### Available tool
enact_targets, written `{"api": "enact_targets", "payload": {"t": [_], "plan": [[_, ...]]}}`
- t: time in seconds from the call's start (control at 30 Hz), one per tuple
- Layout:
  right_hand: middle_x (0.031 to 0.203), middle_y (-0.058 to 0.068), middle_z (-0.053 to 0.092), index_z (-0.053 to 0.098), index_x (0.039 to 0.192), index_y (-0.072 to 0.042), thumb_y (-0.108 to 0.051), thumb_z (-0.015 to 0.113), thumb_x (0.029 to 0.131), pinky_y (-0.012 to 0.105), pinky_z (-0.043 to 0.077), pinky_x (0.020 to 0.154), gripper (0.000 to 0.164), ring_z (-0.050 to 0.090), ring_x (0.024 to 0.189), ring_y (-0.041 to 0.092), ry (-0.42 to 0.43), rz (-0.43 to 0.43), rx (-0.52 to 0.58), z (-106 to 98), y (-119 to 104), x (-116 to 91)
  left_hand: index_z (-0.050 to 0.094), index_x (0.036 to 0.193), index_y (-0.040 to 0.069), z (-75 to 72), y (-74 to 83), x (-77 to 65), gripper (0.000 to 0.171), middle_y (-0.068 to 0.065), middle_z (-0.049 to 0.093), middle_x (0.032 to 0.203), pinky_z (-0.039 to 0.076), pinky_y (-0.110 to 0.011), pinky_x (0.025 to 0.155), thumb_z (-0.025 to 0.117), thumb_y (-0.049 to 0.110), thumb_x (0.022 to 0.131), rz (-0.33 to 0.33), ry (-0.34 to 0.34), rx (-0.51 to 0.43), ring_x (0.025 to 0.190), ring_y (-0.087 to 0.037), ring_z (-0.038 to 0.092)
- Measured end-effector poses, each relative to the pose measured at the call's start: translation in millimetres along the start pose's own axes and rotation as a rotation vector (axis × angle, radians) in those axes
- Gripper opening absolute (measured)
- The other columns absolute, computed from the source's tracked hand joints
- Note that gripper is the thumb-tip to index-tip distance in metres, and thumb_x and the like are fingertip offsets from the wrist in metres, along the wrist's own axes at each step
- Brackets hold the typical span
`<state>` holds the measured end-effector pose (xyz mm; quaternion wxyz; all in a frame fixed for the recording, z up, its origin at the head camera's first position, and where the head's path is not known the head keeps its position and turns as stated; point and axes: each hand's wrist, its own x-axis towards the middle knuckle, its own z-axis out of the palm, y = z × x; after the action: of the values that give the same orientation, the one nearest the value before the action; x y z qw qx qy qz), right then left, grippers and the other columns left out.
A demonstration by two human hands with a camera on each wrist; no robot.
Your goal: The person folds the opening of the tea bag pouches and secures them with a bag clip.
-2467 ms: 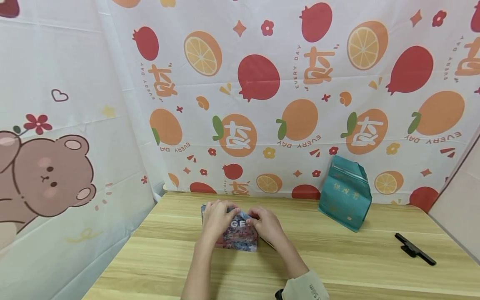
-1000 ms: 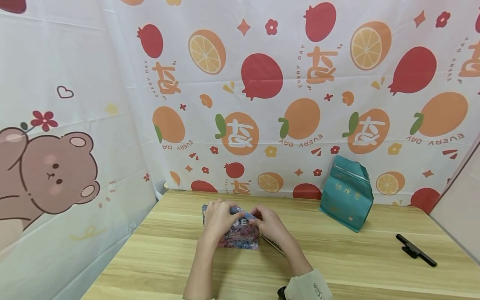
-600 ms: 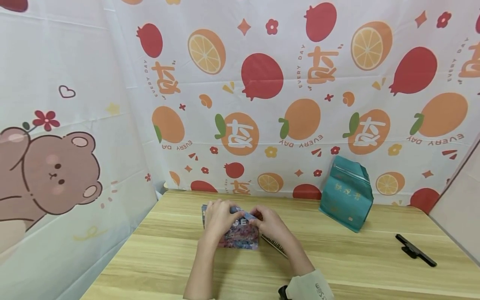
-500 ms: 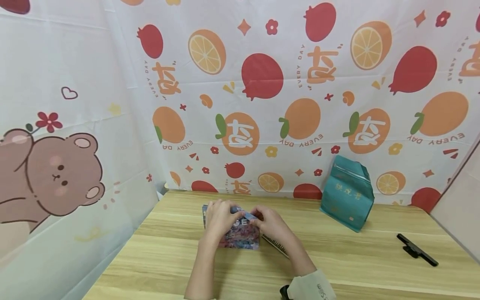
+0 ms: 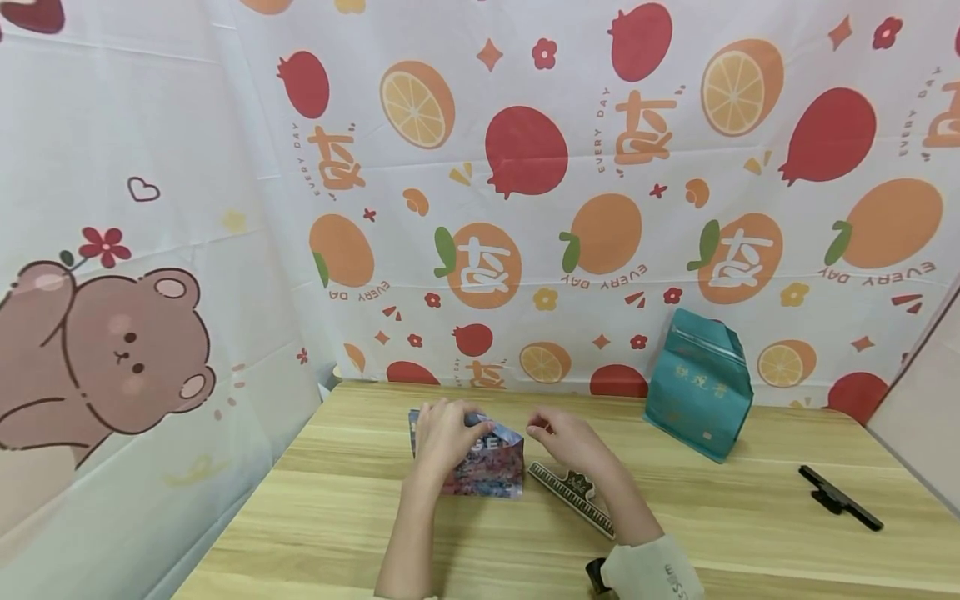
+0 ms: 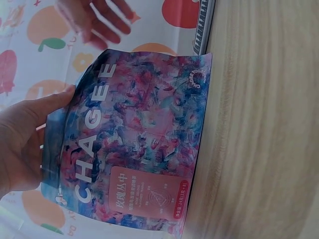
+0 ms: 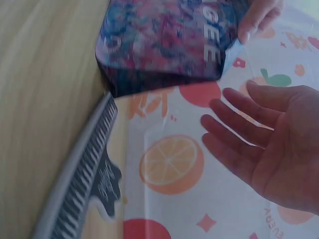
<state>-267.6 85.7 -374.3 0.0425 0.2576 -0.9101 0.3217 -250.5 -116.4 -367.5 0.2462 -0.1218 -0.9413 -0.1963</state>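
Observation:
A pink and blue tea pouch (image 5: 487,475) marked CHAGEE stands on the table in the head view, its top folded over. My left hand (image 5: 444,437) pinches that fold, the thumb on the front side, as the left wrist view of the pouch (image 6: 144,124) also shows. Just right of the pouch, my right hand (image 5: 566,437) is in the air and holds nothing. Its fingers are loosely extended in the right wrist view, where the hand (image 7: 274,144) is apart from the pouch. Below it lies a long clip (image 5: 572,497) with a piano-key pattern and a dark ornate tab, one end near the pouch's corner.
A teal tea bag (image 5: 697,383) with gold lettering stands at the back right of the wooden table (image 5: 322,508). Farther right lies a black clip (image 5: 840,497). A fruit-printed curtain (image 5: 600,317) hangs behind the table's back edge.
My right hand has let go of the pouch's folded top and moved right, showing more of the piano-key clip. My left hand stays on the fold. The head view has shifted slightly.

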Motion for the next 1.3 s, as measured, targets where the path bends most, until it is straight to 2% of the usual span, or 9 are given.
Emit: {"api": "enact_targets", "payload": {"t": [0.2,0.37,0.53,0.73,1.0,1.3], "plan": [[0.084,-0.001,0.056,0.063,0.090,-0.010,-0.016,0.060,0.090,0.034,0.044,0.064,0.007,0.053,0.076,0.015,-0.110,0.104,-0.063,-9.3,11.1,-5.5,0.074,0.084,0.019,-0.8,-0.3,1.8,0.017,0.004,0.067,0.083,0.028,-0.032,0.064,0.075,0.034,0.075,-0.002,-0.004,0.001,0.075,-0.018,0.055],[0.075,0.000,0.054,0.062,0.083,-0.009,-0.017,0.067,0.085,0.031,0.041,0.056,0.009,0.049,0.065,0.015,-0.146,0.247,-0.144,-10.8,19.8,-11.7,0.074,0.084,0.019,-1.2,0.2,3.1,0.018,0.004,0.067,0.083,0.028,-0.032,0.064,0.075,0.034,0.075,-0.001,-0.003,0.001,0.075,-0.018,0.055],[0.064,0.001,0.052,0.063,0.074,-0.007,-0.017,0.072,0.080,0.029,0.039,0.053,0.014,0.049,0.059,0.015,-0.190,0.327,-0.218,-9.3,27.3,-17.6,0.074,0.083,0.018,-1.6,0.6,4.2,0.017,0.004,0.067,0.083,0.028,-0.032,0.065,0.075,0.034,0.076,-0.007,-0.015,0.001,0.075,-0.018,0.054],[0.062,0.000,0.053,0.062,0.068,-0.008,-0.013,0.073,0.077,0.029,0.036,0.052,0.015,0.048,0.057,0.015,-0.253,0.342,-0.247,-5.7,33.8,-20.7,0.074,0.083,0.018,-1.8,-0.2,4.7,0.017,0.005,0.067,0.081,0.027,-0.032,0.064,0.075,0.034,0.076,-0.008,-0.019,0.006,0.073,-0.017,0.053],[0.065,0.000,0.052,0.061,0.069,-0.007,-0.006,0.071,0.076,0.029,0.038,0.054,0.012,0.048,0.060,0.016,-0.259,0.313,-0.262,-2.3,35.8,-23.3,0.074,0.083,0.018,-2.5,-0.1,3.3,0.018,0.005,0.066,0.081,0.026,-0.032,0.063,0.075,0.034,0.076,-0.012,-0.019,0.001,0.073,-0.017,0.052],[0.069,0.005,0.052,0.055,0.075,-0.003,0.003,0.068,0.073,0.031,0.040,0.055,0.015,0.048,0.062,0.019,-0.270,0.332,-0.168,-4.2,34.4,-22.9,0.074,0.083,0.018,-3.9,-0.5,-0.7,0.017,0.005,0.066,0.081,0.026,-0.032,0.063,0.075,0.034,0.075,-0.006,-0.014,0.005,0.071,-0.016,0.051]]}}
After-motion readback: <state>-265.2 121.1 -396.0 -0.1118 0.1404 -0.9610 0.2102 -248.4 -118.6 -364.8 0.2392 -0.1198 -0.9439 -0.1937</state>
